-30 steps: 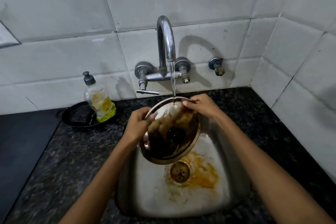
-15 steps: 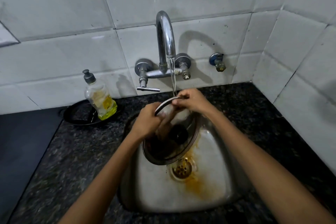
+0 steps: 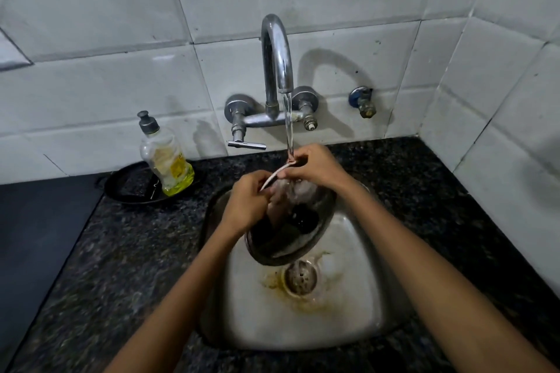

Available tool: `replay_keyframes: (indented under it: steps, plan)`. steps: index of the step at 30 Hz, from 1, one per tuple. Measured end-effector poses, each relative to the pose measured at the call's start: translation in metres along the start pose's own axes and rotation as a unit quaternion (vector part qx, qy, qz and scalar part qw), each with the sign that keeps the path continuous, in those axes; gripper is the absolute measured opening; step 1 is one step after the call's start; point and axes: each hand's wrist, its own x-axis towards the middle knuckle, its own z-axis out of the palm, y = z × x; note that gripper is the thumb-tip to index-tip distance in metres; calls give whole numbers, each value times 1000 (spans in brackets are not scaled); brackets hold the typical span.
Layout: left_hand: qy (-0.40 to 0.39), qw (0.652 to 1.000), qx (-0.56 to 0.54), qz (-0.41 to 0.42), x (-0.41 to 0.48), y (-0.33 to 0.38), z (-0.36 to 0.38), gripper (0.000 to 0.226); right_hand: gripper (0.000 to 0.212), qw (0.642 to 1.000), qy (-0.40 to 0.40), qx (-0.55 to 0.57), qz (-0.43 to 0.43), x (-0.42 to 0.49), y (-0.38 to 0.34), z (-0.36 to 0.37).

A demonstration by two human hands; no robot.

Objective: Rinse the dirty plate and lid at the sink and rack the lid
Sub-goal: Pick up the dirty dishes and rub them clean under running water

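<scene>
A round lid (image 3: 285,241) with a metal rim, see-through glass and a dark knob is tilted steeply over the steel sink (image 3: 339,315). My left hand (image 3: 245,206) grips its left rim. My right hand (image 3: 315,166) pinches the top edge, right under the stream of water (image 3: 288,124) from the curved tap (image 3: 276,54). Water runs down the lid's face, which looks wet and blurred near my fingers. The lid's lower edge hangs just above the drain (image 3: 300,277).
Yellow-brown residue stains the sink floor around the drain. A dish-soap bottle (image 3: 165,160) stands in a black pan (image 3: 130,186) on the dark granite counter (image 3: 127,266) to the left. The tap lever (image 3: 247,145) sticks out at the left. Tiled walls close the back and right.
The lid has tipped more upright and its top edge has come up under the stream. My hands have drawn closer together. The orange residue in the sink has largely washed away.
</scene>
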Motion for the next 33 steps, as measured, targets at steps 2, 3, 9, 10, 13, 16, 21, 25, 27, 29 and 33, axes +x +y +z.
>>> replay_keyframes:
  steps: [2,3,9,10,13,16,21,25,27,29,33]
  plan:
    - [29,993,-106,-34,-5,-13,-8,12,39,997,42,39,52,-4,25,-14]
    - [31,992,-119,-37,-6,-17,-12,11,38,994,58,62,69,-6,35,-18]
    - [-25,996,76,33,9,2,-1,10,15,1000,-3,22,-6,0,-8,3]
    - [-7,998,57,29,7,0,0,15,20,1000,3,14,-7,0,-10,0]
    - [14,997,-80,5,0,-11,-10,27,36,997,52,26,48,-3,14,-18]
    - [-58,998,-26,14,2,-4,-11,7,28,998,29,16,47,-6,13,-15]
    - [-42,995,89,27,5,3,1,14,24,998,-21,-59,-19,-1,-8,4]
    - [-21,998,-54,5,1,-18,-5,19,42,997,48,11,53,-7,22,-16]
    - [-30,997,-74,22,4,-17,-3,24,38,999,39,0,32,-7,13,-9]
    - [-5,996,-83,22,4,-14,6,29,30,999,44,-11,3,-3,-4,2]
    - [99,943,-296,-118,-1,-45,23,38,40,984,81,-156,13,-1,13,11]
